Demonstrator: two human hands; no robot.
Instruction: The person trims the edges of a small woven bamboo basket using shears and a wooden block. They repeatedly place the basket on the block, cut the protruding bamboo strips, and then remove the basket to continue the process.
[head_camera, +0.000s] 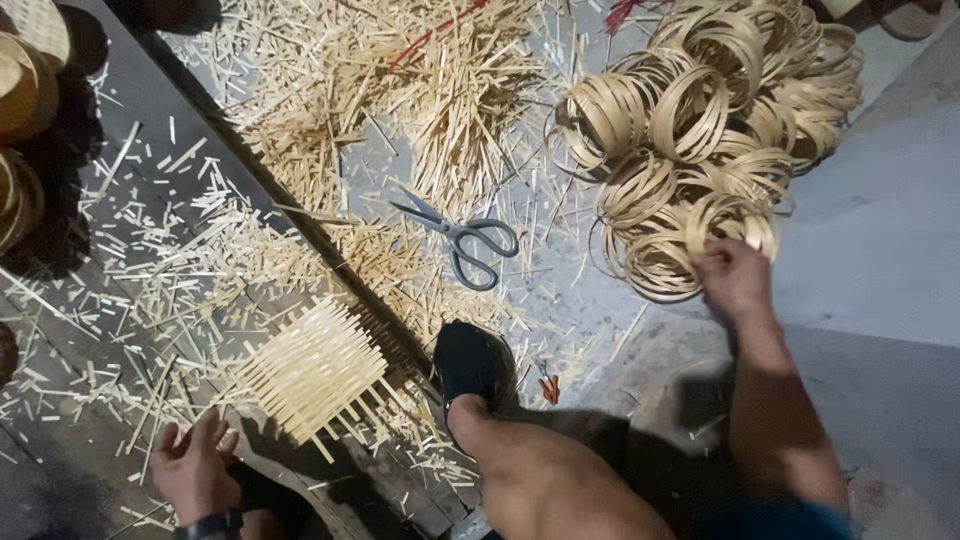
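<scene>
1. the right hand (735, 275) is reaching out to the heap of pale, coiled bamboo-strip rings (700, 130) lying on the grey floor (880, 230), well to the right of the person's body. its fingers are curling closed onto the near edge of the heap, pinching what looks like one ring; exactly which loop they have is hidden behind the knuckles.

2. the left hand (195, 465) is resting low on the dark wooden board (120, 250), fingers spread loosely and holding nothing, just below the flat square mat of woven pale bamboo strips (315, 370), near it but not touching.

3. to do this pick well, i judge the fingers should be closing on a single ring only, since the loops are overlapping and tangling with neighbours; lifting slowly while shaking lightly would be freeing it.

4. the mat is lying between the two hands, beside the foot in a black shoe (472, 362), so the ring would be travelling leftward over the knee.

5. the grey-handled steel scissors (465, 240) are lying open among the scattered bamboo offcuts (440, 90), blades pointing up-left; keeping the arm's path clear of them seems wise.
</scene>
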